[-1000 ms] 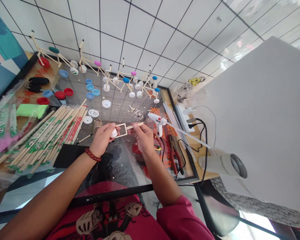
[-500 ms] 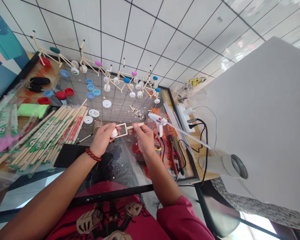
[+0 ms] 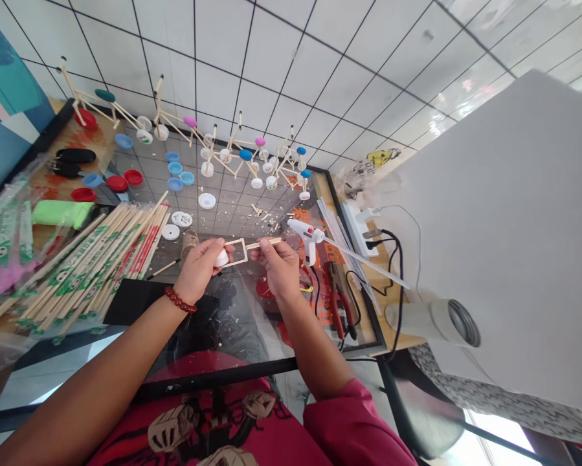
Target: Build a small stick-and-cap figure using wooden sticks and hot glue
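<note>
Both my hands hold a small wooden stick frame (image 3: 241, 251) above the glass table (image 3: 232, 323). My left hand (image 3: 199, 267), with a red bead bracelet on the wrist, pinches the frame's left end, where a white bottle cap (image 3: 221, 258) is fixed. My right hand (image 3: 278, 266) is closed on the stick that juts from the frame's right side. A white glue gun (image 3: 306, 234) stands just right of my right hand.
A heap of wrapped chopsticks (image 3: 91, 259) lies at the left. Finished stick-and-cap models (image 3: 242, 155) stand at the table's far edge, with loose bottle caps (image 3: 174, 169) nearby. Red pliers (image 3: 339, 298), a power strip (image 3: 363, 226) and black cables sit at the right.
</note>
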Demonstrator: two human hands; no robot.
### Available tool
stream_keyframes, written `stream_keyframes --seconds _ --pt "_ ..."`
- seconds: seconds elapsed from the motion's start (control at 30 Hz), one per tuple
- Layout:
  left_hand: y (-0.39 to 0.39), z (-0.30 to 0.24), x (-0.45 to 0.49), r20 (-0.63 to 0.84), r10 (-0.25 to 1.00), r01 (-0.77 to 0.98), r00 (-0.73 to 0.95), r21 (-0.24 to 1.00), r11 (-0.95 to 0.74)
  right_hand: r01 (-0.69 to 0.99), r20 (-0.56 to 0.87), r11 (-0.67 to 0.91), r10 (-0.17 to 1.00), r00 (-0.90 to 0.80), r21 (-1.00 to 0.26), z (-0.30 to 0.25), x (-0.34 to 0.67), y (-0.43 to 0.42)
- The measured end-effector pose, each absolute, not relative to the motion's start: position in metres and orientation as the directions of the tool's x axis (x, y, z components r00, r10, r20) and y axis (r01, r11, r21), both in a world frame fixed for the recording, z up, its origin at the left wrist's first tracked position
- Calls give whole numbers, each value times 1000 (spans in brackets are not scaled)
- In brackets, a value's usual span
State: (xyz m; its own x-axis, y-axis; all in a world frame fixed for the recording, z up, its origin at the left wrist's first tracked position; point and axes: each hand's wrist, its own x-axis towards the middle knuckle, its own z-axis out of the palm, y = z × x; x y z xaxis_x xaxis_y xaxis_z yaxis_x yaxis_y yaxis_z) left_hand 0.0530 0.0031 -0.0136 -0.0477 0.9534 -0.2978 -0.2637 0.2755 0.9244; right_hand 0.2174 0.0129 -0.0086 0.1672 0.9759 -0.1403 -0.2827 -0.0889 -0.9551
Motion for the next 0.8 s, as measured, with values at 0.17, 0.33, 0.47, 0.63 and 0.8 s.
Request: stream_keyframes --seconds 0.17,0.33,0.47,0.63,0.8 --pt "3 -10 54 -327 943 -292 -67 910 295 -254 -135 -89 976 171 -963 -8 218 12" --pt "4 -11 54 -328 942 -309 -69 905 292 -233 -144 -107 979 147 -967 -9 217 12" --pt "4 -11 54 -318 946 -303 -68 910 284 -244 -146 -105 977 158 -964 -9 218 13" --pt "3 -11 53 -311 948 -287 -64 916 281 -276 -155 -108 975 157 -955 -9 217 12" --pt "3 -14 53 -307 950 -298 -61 914 277 -250 -166 -125 975 150 -960 -8 217 12"
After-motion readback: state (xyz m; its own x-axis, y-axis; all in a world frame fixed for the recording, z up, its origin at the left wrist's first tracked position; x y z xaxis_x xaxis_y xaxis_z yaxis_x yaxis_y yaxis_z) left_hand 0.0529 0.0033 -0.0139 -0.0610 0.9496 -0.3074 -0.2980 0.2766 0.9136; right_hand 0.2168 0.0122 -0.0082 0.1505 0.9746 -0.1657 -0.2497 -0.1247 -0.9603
